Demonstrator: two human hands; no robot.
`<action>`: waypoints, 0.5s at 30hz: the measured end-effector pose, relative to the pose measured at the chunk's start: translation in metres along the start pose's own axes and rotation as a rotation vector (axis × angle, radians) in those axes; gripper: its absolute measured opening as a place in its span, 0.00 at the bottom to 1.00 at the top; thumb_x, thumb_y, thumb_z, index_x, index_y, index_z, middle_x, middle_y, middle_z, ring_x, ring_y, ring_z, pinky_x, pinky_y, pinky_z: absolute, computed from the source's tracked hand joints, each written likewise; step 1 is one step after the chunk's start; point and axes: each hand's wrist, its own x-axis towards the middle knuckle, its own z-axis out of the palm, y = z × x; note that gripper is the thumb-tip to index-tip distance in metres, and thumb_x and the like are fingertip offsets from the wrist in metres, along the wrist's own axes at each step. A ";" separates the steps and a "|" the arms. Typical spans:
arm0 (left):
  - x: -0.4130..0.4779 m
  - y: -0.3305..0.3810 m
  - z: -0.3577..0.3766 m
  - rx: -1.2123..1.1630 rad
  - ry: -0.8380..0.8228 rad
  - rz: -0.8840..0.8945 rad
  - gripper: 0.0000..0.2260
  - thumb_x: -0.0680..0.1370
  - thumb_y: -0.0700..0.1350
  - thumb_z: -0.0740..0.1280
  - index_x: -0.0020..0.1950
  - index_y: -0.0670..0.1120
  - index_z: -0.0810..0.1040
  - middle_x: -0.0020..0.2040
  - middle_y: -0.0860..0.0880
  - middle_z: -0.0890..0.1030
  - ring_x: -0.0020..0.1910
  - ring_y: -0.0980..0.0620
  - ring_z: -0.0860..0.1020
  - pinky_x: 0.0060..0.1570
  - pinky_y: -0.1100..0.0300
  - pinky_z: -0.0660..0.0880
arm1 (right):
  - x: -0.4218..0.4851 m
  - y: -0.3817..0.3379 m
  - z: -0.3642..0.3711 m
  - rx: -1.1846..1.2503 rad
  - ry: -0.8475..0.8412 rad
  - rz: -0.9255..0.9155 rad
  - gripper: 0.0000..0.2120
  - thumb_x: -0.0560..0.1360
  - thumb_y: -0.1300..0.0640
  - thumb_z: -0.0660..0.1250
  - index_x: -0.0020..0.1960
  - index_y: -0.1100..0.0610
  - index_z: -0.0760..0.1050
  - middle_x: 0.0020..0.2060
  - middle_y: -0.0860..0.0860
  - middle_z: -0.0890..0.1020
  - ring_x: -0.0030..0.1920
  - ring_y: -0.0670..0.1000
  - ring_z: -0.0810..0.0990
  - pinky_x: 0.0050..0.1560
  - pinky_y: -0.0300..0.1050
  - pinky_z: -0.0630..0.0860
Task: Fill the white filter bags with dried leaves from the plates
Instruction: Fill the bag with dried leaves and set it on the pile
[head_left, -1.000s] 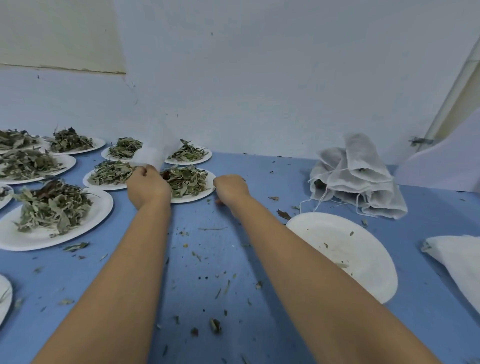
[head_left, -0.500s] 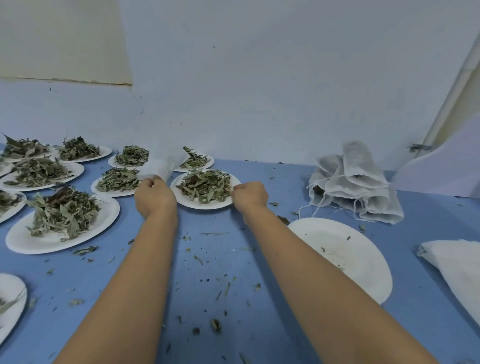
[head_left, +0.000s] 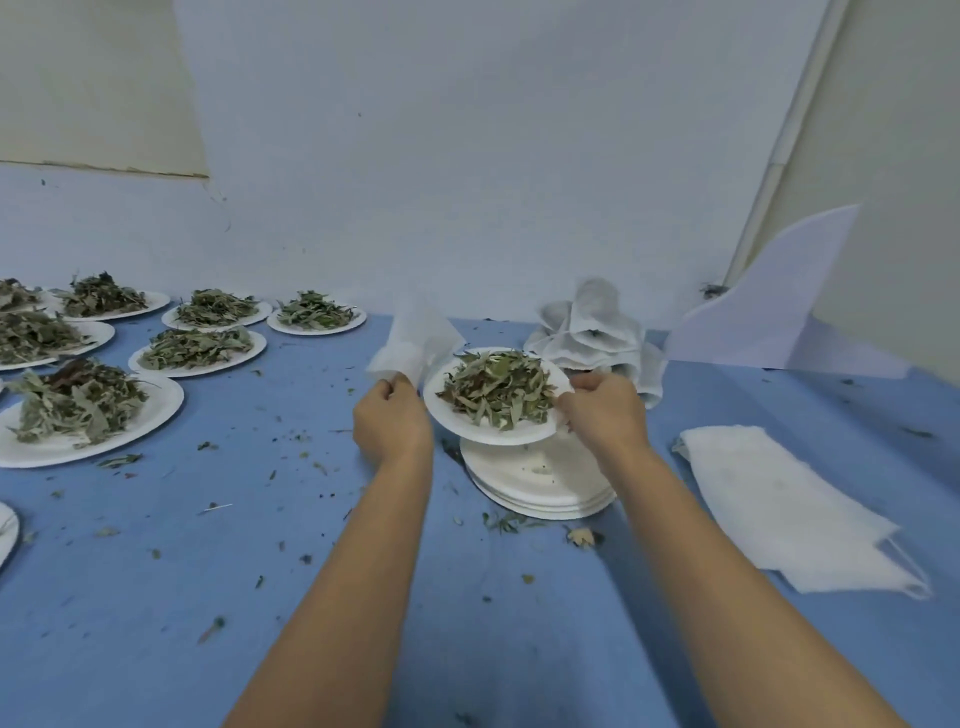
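Observation:
My left hand (head_left: 392, 423) grips a white filter bag (head_left: 415, 340) that stands up above my fist. My right hand (head_left: 602, 410) pinches the right rim of a white plate (head_left: 467, 423) heaped with dried leaves (head_left: 496, 387). The plate hangs tilted in the air above a stack of bare white plates (head_left: 540, 480). The bag is just left of the plate's rim. Several more plates of dried leaves (head_left: 83, 405) lie at the left on the blue table.
A heap of filled filter bags (head_left: 597, 338) sits behind the held plate against the wall. Flat white bags (head_left: 779, 504) lie at the right. A white board (head_left: 769, 317) leans at the back right. Leaf crumbs are scattered over the blue table (head_left: 260, 519).
My right hand took the leaf plate from the left group and carried it right, lifting it over the stack of bare plates. My left hand followed with the bag.

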 end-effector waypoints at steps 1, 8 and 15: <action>-0.009 -0.002 0.002 0.035 -0.014 0.004 0.14 0.80 0.42 0.58 0.34 0.42 0.69 0.34 0.45 0.73 0.33 0.49 0.69 0.32 0.57 0.61 | -0.004 0.005 -0.009 -0.031 0.013 0.003 0.10 0.72 0.64 0.66 0.52 0.60 0.81 0.47 0.56 0.83 0.47 0.57 0.79 0.47 0.48 0.75; -0.047 -0.009 0.001 0.198 -0.112 0.063 0.17 0.78 0.40 0.58 0.30 0.44 0.59 0.27 0.48 0.62 0.28 0.51 0.58 0.29 0.55 0.54 | -0.020 0.034 -0.033 -0.080 0.008 0.062 0.11 0.73 0.63 0.65 0.53 0.64 0.81 0.46 0.56 0.83 0.49 0.56 0.79 0.47 0.47 0.73; -0.048 -0.017 0.001 0.199 -0.122 0.125 0.17 0.79 0.40 0.57 0.30 0.44 0.60 0.28 0.48 0.64 0.29 0.50 0.60 0.29 0.57 0.55 | -0.020 0.039 -0.027 0.081 0.110 0.049 0.14 0.73 0.61 0.59 0.30 0.53 0.61 0.29 0.48 0.65 0.33 0.50 0.63 0.31 0.45 0.58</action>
